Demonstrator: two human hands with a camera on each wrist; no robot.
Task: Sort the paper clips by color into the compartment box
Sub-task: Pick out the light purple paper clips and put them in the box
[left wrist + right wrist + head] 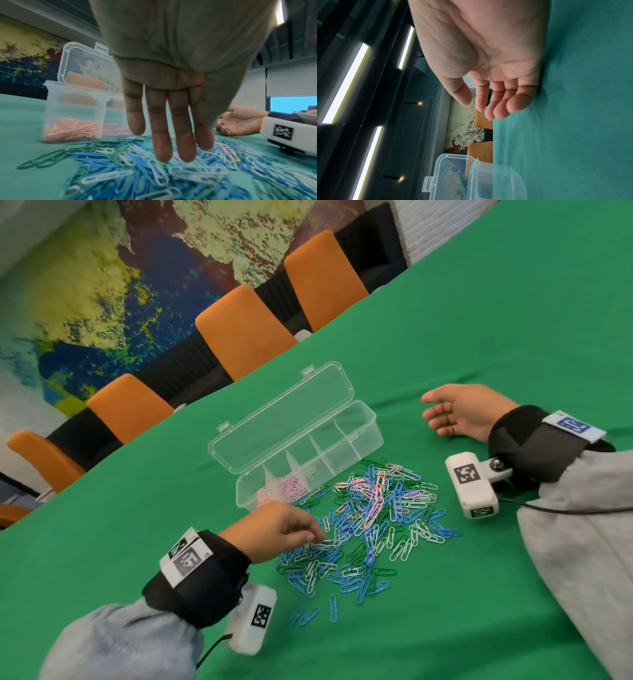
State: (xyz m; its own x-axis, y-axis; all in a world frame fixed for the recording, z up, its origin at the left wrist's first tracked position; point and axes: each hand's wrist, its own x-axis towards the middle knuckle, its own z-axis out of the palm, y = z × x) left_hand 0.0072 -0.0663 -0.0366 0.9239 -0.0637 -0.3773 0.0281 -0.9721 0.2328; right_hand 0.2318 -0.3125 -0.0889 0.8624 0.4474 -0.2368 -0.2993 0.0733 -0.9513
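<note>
Head cam: L hand (274, 529) reaches into the near-left side of the paper clip pile (370, 522) on the green table (496, 330), fingertips bunched at a whitish clip w/ long axis running roughly left-right, can't tell if it's pinched yet; compartment box (363, 436), lid open, sits just beyond the pile, pink clips (291, 486) in its left-end cells. L wrist cam: fingers (161, 142) straight, pointing down, tips just over blue/white clips, nothing visibly gripped. R wrist cam: R hand (488, 60) idle, relaxed, empty, edge-on on the cloth right of the box, so L is nearer.
</note>
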